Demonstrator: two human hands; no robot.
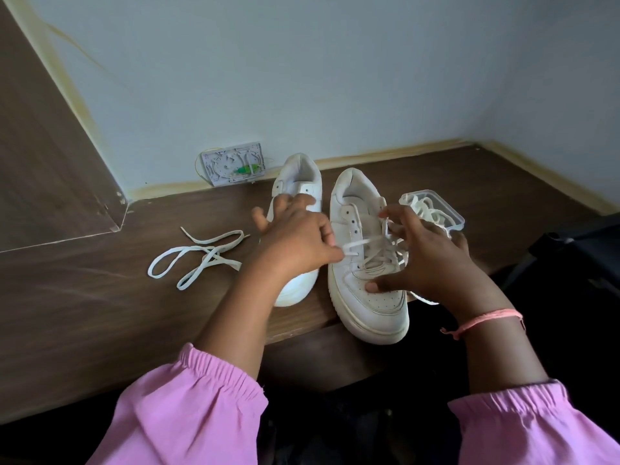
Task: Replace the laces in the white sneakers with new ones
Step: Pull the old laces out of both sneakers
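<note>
Bench (100,313): brown wood-grain top, carrying both sneakers, the lace tub and a loose lace; its near edge is running under the toe of the right-hand shoe.
Right-hand sneaker (369,297): white, toe pointing at the person and overhanging the bench edge, probably drawn close so the eyelets are sitting within easy reach; a lace is still crossing its lower eyelets while the upper ones are showing empty.
Left-hand sneaker (298,182): white, lying just beside its pair, heel toward the wall; no lace is showing in it, though the left hand is covering much of it.
Left hand (295,239): grip closing finger and thumb on a strand of the lace (359,245) at the inner eyelet row, judged to be pulling it free; the other fingers are spreading loose.
Right hand (426,260): thumb pressing on the toe box, seemingly steadying the shoe; fingers are curling among the lace loops over the tongue, and whether this grip is actually holding a strand cannot be told.
Clear plastic tub (453,219): sitting open behind the right hand, holding coiled white laces, presumably the new ones kept ready.
Loose lace (198,256): lying in loops on the bench left of the shoes, well apart from the tub, likely an old one set aside.
</note>
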